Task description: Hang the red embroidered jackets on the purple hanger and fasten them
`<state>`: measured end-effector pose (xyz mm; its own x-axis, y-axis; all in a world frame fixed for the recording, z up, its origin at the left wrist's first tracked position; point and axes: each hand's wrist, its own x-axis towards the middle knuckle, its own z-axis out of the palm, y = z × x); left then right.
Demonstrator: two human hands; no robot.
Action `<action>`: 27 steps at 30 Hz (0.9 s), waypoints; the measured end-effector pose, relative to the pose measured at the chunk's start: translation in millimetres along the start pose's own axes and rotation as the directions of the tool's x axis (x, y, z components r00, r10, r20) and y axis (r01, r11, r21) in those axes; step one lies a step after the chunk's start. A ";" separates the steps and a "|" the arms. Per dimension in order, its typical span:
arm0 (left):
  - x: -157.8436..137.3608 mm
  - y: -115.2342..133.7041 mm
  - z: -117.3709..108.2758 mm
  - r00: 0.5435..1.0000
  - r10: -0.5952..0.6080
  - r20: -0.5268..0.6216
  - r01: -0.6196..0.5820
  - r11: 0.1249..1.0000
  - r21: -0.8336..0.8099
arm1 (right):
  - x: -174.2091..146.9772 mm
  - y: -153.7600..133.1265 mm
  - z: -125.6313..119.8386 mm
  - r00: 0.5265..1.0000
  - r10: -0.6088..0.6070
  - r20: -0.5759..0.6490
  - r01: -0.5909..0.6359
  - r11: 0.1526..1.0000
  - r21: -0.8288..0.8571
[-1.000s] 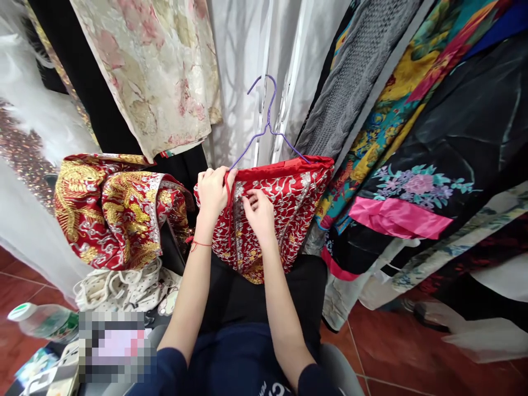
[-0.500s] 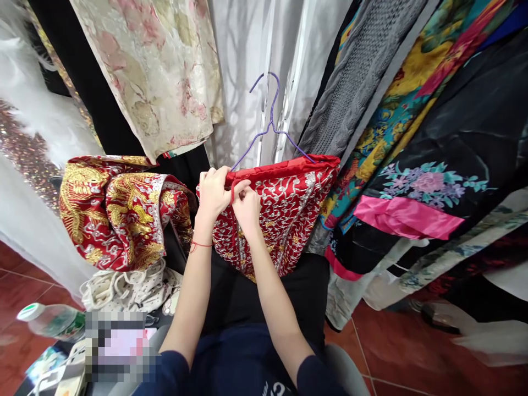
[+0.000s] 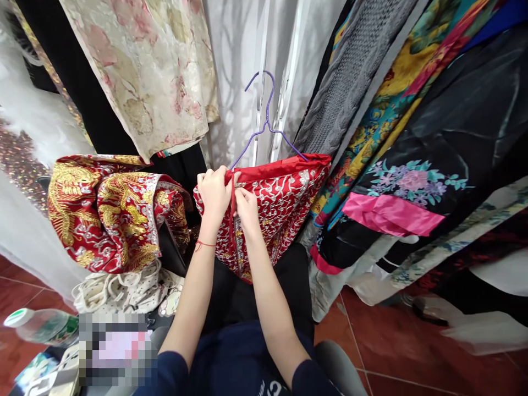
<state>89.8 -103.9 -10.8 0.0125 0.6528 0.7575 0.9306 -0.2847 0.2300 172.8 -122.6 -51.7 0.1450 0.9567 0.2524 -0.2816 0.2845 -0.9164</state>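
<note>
A red skirt-like garment with silver and gold embroidery hangs from a purple wire hanger, above my lap. Its plain red waistband slants up to the right. My left hand is closed on the band's left end, with the thumb side toward the middle. Just right of it, my right hand is closed in a pinch beside a thin red cord, which hangs down the front of the cloth. The right fingertips are partly hidden, but they appear to grip the cord.
Another red and gold embroidered garment lies at left, above a dotted white cloth. A plastic bottle is at lower left. Hanging clothes, including a black one with a pink band, line the right; a floral garment hangs upper left.
My right hand has drawn slightly down and away from the waistband, and the red cord now hangs straighter below my left hand. The whole view has shifted a little to the right.
</note>
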 end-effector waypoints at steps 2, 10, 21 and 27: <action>1.4 -2.8 3.7 0.999 0.005 -0.032 -0.006 1.000 -0.013 | -4.1 4.5 0.6 0.999 0.053 -0.012 -0.052 0.997 0.048; 12.0 -14.4 5.3 1.000 -0.005 0.013 0.005 1.000 -0.027 | -39.9 64.4 -3.5 0.994 0.101 -0.032 -0.099 0.993 0.064; 3.7 -19.3 6.6 0.993 0.070 0.096 -0.061 0.994 -0.090 | -45.3 110.0 -36.7 0.985 0.171 0.010 -0.171 0.985 -0.003; 5.4 -22.0 5.2 0.994 0.041 0.106 -0.031 0.995 -0.094 | -40.2 123.8 -33.9 0.986 0.162 -0.044 -0.165 0.982 -0.090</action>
<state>71.3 -90.4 -14.9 0.0895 0.7111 0.6974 0.8914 -0.3695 0.2624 164.3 -127.9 -185.8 0.1392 0.9865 0.0867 -0.2152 0.1156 -0.9697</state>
